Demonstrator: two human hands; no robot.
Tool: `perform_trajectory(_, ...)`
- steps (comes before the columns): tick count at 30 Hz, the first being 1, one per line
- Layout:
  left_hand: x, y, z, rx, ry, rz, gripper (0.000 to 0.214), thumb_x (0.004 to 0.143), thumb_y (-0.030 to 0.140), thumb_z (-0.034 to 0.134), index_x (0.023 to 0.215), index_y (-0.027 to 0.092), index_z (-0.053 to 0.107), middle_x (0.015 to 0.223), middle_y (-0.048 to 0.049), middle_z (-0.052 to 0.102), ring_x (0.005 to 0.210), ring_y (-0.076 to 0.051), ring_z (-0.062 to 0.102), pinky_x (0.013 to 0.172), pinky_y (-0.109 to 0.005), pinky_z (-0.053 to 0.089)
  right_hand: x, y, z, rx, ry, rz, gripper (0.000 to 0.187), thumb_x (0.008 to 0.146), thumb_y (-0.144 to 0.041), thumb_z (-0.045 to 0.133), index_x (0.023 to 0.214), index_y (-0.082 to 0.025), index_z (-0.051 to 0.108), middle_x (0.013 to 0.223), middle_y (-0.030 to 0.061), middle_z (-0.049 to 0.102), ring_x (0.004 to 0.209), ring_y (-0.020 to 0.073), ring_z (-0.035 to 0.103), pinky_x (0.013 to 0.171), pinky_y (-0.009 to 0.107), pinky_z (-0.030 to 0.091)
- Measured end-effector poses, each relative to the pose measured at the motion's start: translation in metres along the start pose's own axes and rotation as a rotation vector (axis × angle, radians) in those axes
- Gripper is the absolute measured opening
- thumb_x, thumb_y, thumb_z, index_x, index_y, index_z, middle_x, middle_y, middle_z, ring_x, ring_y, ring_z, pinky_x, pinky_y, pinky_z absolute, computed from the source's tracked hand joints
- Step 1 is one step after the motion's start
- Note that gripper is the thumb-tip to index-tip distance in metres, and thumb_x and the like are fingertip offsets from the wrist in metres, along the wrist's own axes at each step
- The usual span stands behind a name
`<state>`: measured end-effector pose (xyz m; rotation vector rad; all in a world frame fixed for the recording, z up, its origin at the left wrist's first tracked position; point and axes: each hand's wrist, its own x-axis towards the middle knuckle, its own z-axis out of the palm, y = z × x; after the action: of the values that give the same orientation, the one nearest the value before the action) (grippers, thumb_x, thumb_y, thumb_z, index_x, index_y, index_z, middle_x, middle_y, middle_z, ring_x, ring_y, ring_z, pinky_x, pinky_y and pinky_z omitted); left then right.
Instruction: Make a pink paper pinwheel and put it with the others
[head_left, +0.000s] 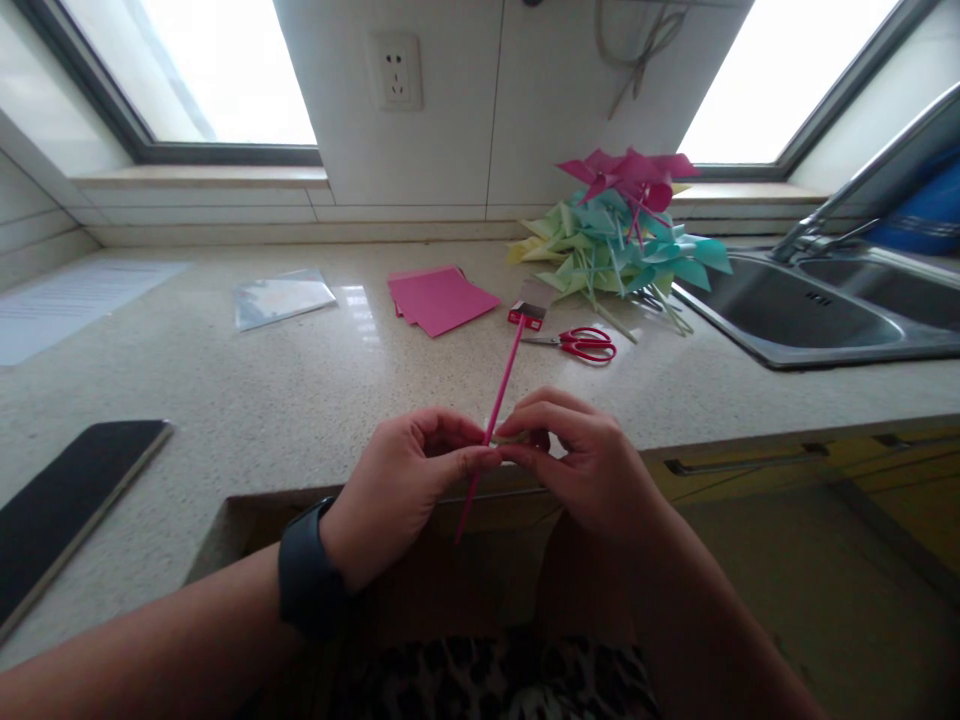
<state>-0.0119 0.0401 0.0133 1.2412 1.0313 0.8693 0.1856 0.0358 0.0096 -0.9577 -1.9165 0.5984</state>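
Note:
Just over the counter's front edge, my left hand (420, 480) pinches a thin pink stick (505, 385) between thumb and fingers. The stick slants, its upper end pointing toward the small red box. My right hand (581, 450) meets the left one at the stick, thumb and fingertips closed together. Whatever small thing those fingertips hold is too small to name. Beyond the hands lie red-handled scissors (589, 345), a small red box (526, 317) with its flap up, and several pink paper squares (444, 298).
Paper pinwheels (630, 225) in pink, blue and green are heaped at the back right, beside the steel sink (795, 345). A clear plastic packet (283, 299), printed sheets (82, 300) and a dark flat device (71, 510) rest on the left of the counter (300, 400).

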Motion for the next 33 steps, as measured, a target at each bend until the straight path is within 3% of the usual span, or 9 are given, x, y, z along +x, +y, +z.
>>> perform_trajectory(4,0.004,-0.001,-0.002,-0.037,-0.038,-0.077,0.021,0.077,0.032,0.082,0.087,0.015,0.073,0.081,-0.0033,0.078,0.076,-0.014,0.069,0.074,-0.024,0.053,-0.001,-0.003,-0.007,-0.072,-0.009,-0.047,0.012,0.087,-0.012,0.072,0.097,-0.018,0.074,0.091,0.0026,0.069,0.084,0.0127,0.065,0.075,0.026,0.052)
perform_trajectory(11,0.002,-0.004,-0.002,-0.072,-0.047,-0.085,0.029,0.078,0.038,0.081,0.092,0.014,0.073,0.085,-0.0056,0.079,0.083,-0.017,0.072,0.08,-0.027,0.054,-0.004,-0.009,-0.005,-0.167,-0.017,-0.069,0.012,0.092,-0.016,0.067,0.102,-0.016,0.074,0.092,0.0039,0.068,0.083,0.0126,0.064,0.073,0.025,0.052)
perform_trajectory(27,0.0,0.0,0.001,-0.11,0.007,-0.089,0.025,0.08,0.036,0.077,0.086,0.013,0.07,0.082,-0.0051,0.077,0.076,-0.016,0.071,0.076,-0.027,0.054,-0.001,-0.006,0.003,-0.403,-0.063,-0.15,0.015,0.097,-0.018,0.058,0.103,-0.016,0.072,0.091,0.0084,0.064,0.083,0.02,0.06,0.076,0.036,0.052)
perform_trajectory(33,0.006,0.0,-0.003,-0.162,-0.005,-0.16,0.022,0.081,0.032,0.077,0.087,0.012,0.067,0.08,-0.006,0.076,0.076,-0.016,0.073,0.076,-0.027,0.056,0.002,0.005,0.001,-0.425,-0.065,-0.202,0.018,0.097,-0.014,0.057,0.109,-0.016,0.071,0.091,0.0079,0.064,0.086,0.02,0.06,0.078,0.035,0.051)
